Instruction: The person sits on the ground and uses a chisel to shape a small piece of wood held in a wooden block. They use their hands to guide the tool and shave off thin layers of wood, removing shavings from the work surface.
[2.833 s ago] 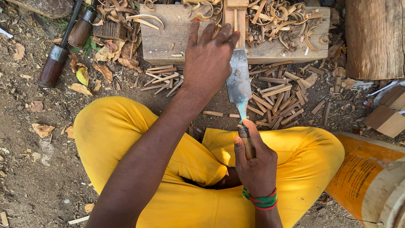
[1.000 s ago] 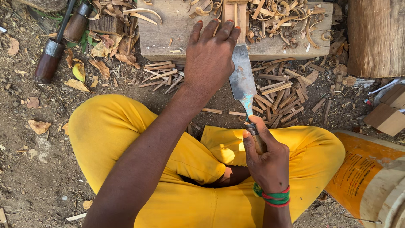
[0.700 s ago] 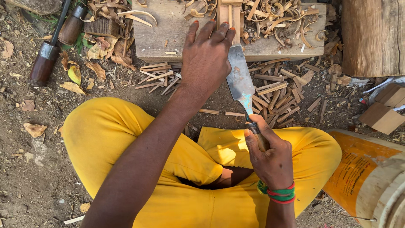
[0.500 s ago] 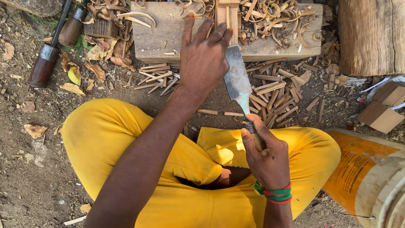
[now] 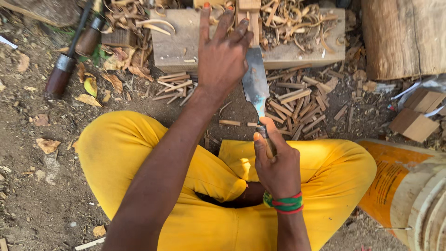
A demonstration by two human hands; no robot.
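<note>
While the right hand (image 5: 278,168) closes its grip around the wooden handle of the broad knife (image 5: 256,86) just below the centre of the frame, the left hand (image 5: 223,55) lies with spread fingers near the top centre, holding nothing that I can see clearly, its fingertips beside a small upright wood piece (image 5: 250,18); this piece stands on the wooden block (image 5: 176,44) at the upper middle. I judge the knife to be stiff and rather heavy at the blade, so the handle is the only safe place to take it; the flat steel looks worn and its edge is likely sharp. Its long axis runs almost vertically in the picture, the handle toward the person's lap and the blade pointing up toward the block, a little tilted to the left. The wood piece seems light and rigid, easy to split, best steadied from the side. Thin wood sticks (image 5: 297,102) lie scattered on the ground below the block.
</note>
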